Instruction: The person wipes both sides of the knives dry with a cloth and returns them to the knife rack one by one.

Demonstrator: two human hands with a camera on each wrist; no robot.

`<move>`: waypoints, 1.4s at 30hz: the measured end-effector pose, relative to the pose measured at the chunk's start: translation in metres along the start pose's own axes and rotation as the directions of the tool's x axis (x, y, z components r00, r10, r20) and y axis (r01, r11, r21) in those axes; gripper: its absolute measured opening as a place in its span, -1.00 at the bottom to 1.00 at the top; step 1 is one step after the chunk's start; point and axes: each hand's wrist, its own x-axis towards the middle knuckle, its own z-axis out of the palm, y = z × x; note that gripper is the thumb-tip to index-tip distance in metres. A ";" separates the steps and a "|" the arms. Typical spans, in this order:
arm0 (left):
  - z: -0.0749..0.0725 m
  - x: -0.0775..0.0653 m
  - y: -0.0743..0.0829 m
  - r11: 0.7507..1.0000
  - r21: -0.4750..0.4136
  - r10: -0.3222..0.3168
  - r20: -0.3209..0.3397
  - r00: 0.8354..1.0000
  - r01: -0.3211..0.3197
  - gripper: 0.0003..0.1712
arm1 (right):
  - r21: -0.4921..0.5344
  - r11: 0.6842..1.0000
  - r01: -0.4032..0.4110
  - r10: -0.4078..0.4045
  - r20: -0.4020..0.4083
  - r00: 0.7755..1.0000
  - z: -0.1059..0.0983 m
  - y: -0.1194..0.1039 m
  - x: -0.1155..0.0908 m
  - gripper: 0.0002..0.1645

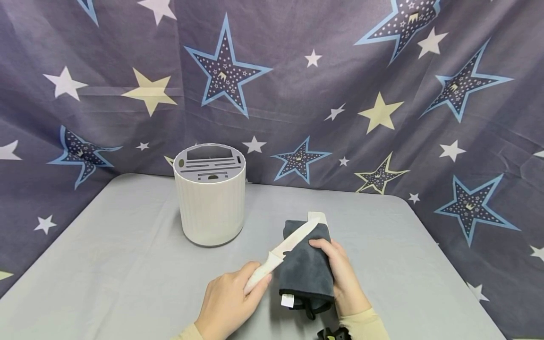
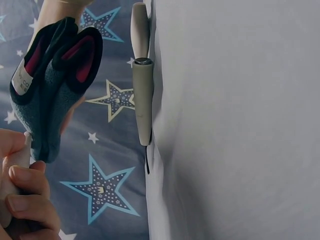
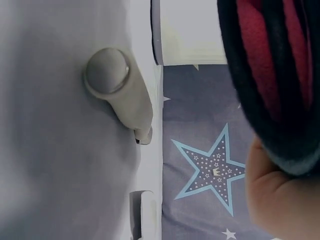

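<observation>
My left hand (image 1: 231, 297) grips the white handle of a knife (image 1: 265, 269); its pale serrated blade points away to the upper right. My right hand (image 1: 342, 274) holds a folded dark grey cloth (image 1: 307, 269) with black edging and a white label, thumb on top. In the head view the blade crosses over the cloth; I cannot tell whether they touch. The left wrist view shows the cloth (image 2: 55, 95) with reddish inner folds, near the fingers of my left hand (image 2: 30, 195). A flat white piece (image 1: 317, 217) shows just beyond the cloth, mostly hidden by it.
A white ribbed knife block (image 1: 211, 208) with a grey slotted top stands at the back left of the grey-covered table (image 1: 127, 264). Beige-handled utensils (image 2: 143, 100) lie on the table, hidden in the head view. A star-patterned curtain (image 1: 297, 94) hangs behind.
</observation>
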 end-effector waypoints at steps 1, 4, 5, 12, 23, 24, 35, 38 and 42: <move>0.000 0.000 0.000 1.000 0.001 0.000 -0.001 1.000 0.000 -0.79 | 0.002 1.000 0.003 -0.003 -0.005 1.000 0.000 0.000 0.000 -0.75; 0.000 -0.001 0.000 1.000 0.005 0.005 -0.009 1.000 -0.005 -0.79 | 0.002 1.000 0.007 -0.006 -0.013 1.000 -0.002 -0.001 0.001 -0.73; 0.000 -0.001 0.000 1.000 0.007 0.007 -0.011 1.000 -0.007 -0.79 | 0.002 1.000 0.007 -0.007 -0.014 1.000 -0.002 -0.001 0.001 -0.72; 0.000 -0.002 -0.001 1.000 0.027 0.013 -0.012 1.000 -0.012 -0.78 | 0.009 1.000 0.003 -0.003 -0.026 1.000 -0.003 -0.003 0.001 -0.66; -0.001 -0.001 -0.001 1.000 0.023 -0.002 0.003 1.000 0.002 -0.78 | 0.027 1.000 -0.005 0.006 -0.033 0.999 -0.004 -0.006 0.004 -0.68; -0.001 0.000 -0.001 1.000 0.022 -0.002 0.003 1.000 0.002 -0.78 | 0.029 1.000 -0.006 0.007 -0.035 0.999 -0.004 -0.006 0.003 -0.69; -0.002 -0.001 -0.001 1.000 0.020 0.012 0.001 1.000 -0.012 -0.79 | 0.096 0.995 -0.003 0.009 -0.061 0.998 -0.008 -0.012 0.004 -0.83; -0.003 -0.001 -0.001 1.000 0.015 0.010 0.005 1.000 -0.010 -0.79 | 0.110 0.994 -0.003 0.010 -0.059 0.998 -0.009 -0.013 0.004 -0.84; -0.003 -0.002 -0.001 1.000 0.012 0.007 0.006 1.000 -0.007 -0.78 | 0.114 0.993 -0.009 0.016 -0.056 0.998 -0.011 -0.015 0.004 -0.78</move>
